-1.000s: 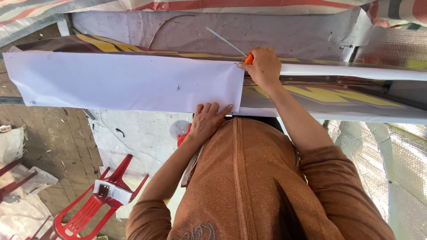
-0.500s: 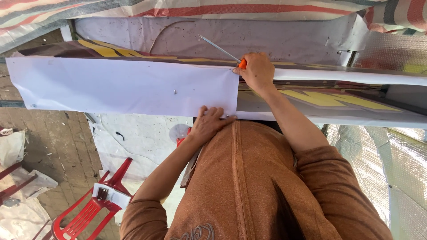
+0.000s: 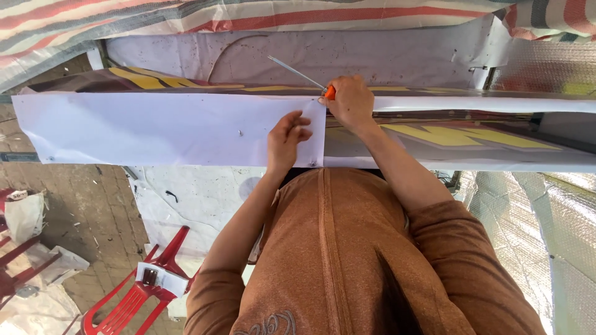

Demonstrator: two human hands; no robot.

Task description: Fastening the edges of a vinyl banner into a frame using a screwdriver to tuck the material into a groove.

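Rust-brown long-sleeved top with a centre seam

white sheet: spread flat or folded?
Spread flat: the white sheet lies smooth along the long panel, left hand pressing near its right edge.

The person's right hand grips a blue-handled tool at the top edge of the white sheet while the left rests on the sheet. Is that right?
Not quite: the tool in the right hand has an orange handle, not blue, as the head view shows. The left hand does rest on the white sheet.

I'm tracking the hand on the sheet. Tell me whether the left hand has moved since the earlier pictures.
Yes. The left hand has slid up the white sheet, from its lower edge toward the top edge, nearer the right hand.
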